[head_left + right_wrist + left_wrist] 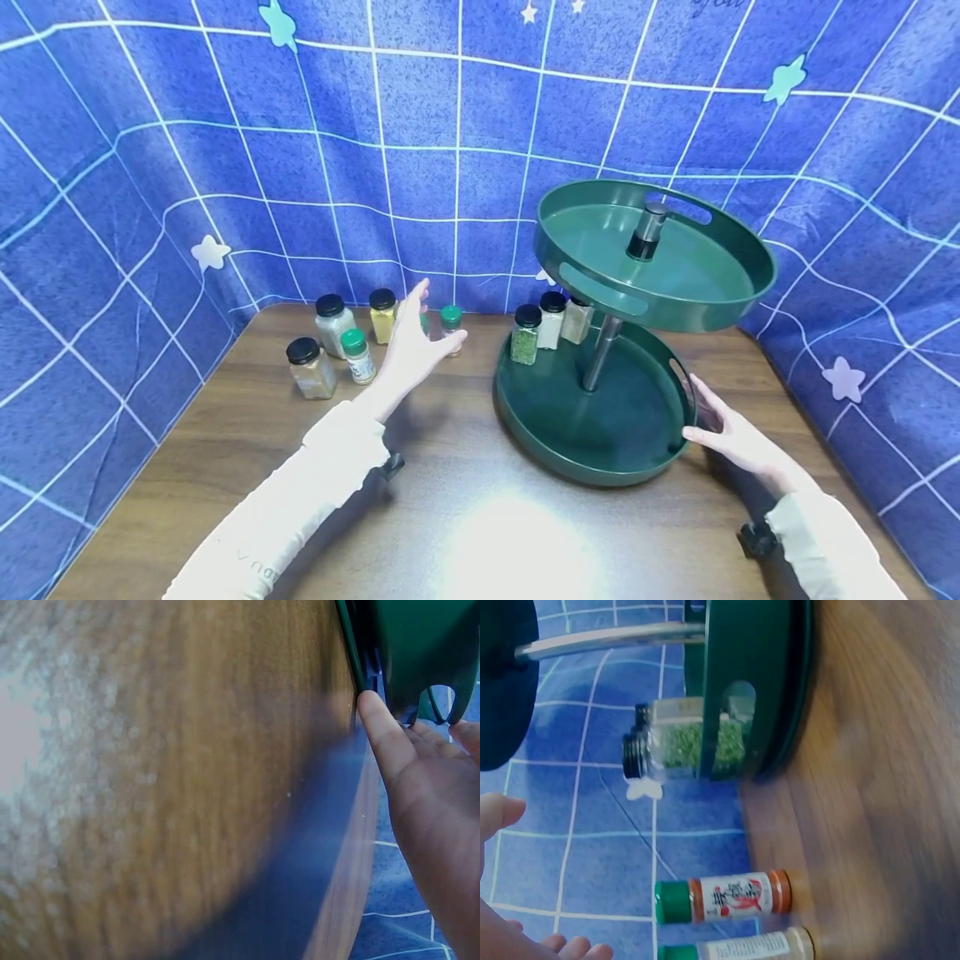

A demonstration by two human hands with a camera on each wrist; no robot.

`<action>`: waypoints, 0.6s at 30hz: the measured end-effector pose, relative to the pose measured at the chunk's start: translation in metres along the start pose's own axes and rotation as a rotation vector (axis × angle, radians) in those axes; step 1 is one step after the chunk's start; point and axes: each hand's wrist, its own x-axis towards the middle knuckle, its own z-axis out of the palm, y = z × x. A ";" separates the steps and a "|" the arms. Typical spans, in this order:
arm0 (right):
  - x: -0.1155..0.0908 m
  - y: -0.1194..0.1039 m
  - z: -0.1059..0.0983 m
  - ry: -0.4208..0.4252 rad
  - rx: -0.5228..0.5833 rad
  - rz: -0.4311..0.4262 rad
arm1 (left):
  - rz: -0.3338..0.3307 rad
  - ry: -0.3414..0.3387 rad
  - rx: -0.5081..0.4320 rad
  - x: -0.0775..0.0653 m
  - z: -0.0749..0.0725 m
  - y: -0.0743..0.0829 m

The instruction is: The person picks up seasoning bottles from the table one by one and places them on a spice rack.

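Observation:
My left hand (408,346) reaches over the back of the table, thumb and fingers spread with nothing between them. Close by stand a green-capped seasoning bottle (451,318) with an orange body and white label (735,896), and a second green-capped bottle (757,946), mostly behind the hand in the head view. At the right, my right hand (731,429) touches the outer rim of the lower tier of a green two-tier turntable (577,467), beside its handle cutout. Its thumb (379,724) lies straight against the edge. Three black-capped jars, one of green herbs (525,340), stand on that tier.
Left of the left hand stand a yellow spice jar (382,321), a grey-white jar (334,327), a brownish jar (312,371) and a green-capped shaker (359,360). The upper tier (697,258) overhangs the lower one on a metal post (602,358). Blue cloth hangs behind.

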 end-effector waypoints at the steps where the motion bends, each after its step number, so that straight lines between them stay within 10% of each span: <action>1: 0.000 0.000 0.000 0.003 -0.005 0.001 | -0.005 0.011 0.003 0.001 -0.001 -0.001; 18: -0.001 0.006 -0.002 0.014 -0.029 0.023 | -0.200 0.112 -0.021 0.013 -0.006 -0.042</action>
